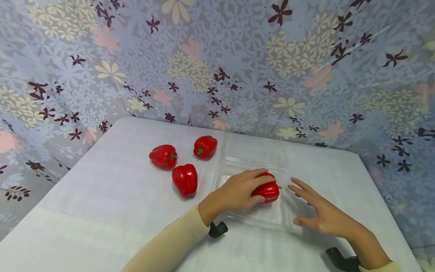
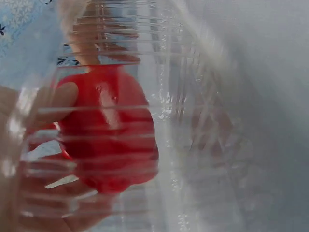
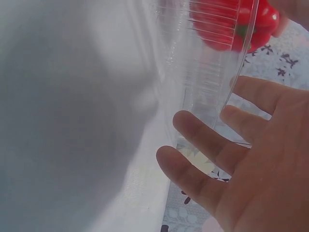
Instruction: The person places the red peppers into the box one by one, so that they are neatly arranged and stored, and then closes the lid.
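Observation:
My left hand (image 1: 239, 190) grips a red bell pepper (image 1: 268, 190) over the tray half of a clear plastic clamshell container (image 1: 272, 218). In the left wrist view the pepper (image 2: 108, 125) shows through the ribbed plastic wall, fingers and thumb around it. Its green stem points right, toward my right hand (image 1: 324, 213). That hand holds nothing, its fingers spread just outside the container's right side. In the right wrist view the fingers (image 3: 203, 140) reach along the container's edge, with the pepper (image 3: 217, 24) behind the plastic.
Three more red bell peppers lie left of the container: one at the far left (image 1: 163, 156), one at the back (image 1: 205, 146), one nearer (image 1: 185, 180). The container's clear lid (image 1: 251, 151) lies folded back toward the floral wall (image 1: 217, 68). A white cloth covers the table (image 1: 112, 181).

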A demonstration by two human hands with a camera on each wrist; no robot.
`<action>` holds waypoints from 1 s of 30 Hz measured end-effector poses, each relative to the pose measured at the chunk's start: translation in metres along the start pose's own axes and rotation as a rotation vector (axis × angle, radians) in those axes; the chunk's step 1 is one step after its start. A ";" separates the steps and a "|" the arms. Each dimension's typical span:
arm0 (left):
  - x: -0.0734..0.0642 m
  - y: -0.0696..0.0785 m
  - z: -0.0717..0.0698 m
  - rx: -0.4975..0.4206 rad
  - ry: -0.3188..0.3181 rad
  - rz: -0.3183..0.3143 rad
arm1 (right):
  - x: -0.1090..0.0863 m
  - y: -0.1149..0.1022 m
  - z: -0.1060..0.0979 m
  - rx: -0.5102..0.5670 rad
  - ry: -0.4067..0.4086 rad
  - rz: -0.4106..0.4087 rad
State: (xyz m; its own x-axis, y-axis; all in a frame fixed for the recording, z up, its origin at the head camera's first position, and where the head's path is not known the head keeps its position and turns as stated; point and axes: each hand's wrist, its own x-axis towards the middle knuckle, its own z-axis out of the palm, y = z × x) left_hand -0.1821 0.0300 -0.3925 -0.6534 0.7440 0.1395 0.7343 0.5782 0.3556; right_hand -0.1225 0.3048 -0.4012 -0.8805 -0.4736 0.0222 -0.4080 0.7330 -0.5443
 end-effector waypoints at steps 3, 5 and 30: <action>0.002 0.000 0.002 0.004 -0.012 -0.001 | 0.000 0.000 0.000 -0.006 0.001 -0.005; 0.003 0.001 0.002 0.007 -0.019 -0.002 | 0.000 0.001 0.000 -0.008 0.000 -0.009; 0.008 -0.010 0.017 0.070 0.016 0.055 | 0.003 0.001 0.002 0.027 0.009 -0.005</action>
State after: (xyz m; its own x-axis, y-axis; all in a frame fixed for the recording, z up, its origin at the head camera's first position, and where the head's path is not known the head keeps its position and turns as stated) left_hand -0.1914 0.0354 -0.4103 -0.6141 0.7702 0.1721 0.7799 0.5589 0.2818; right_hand -0.1254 0.3031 -0.4034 -0.8807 -0.4726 0.0323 -0.4058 0.7173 -0.5664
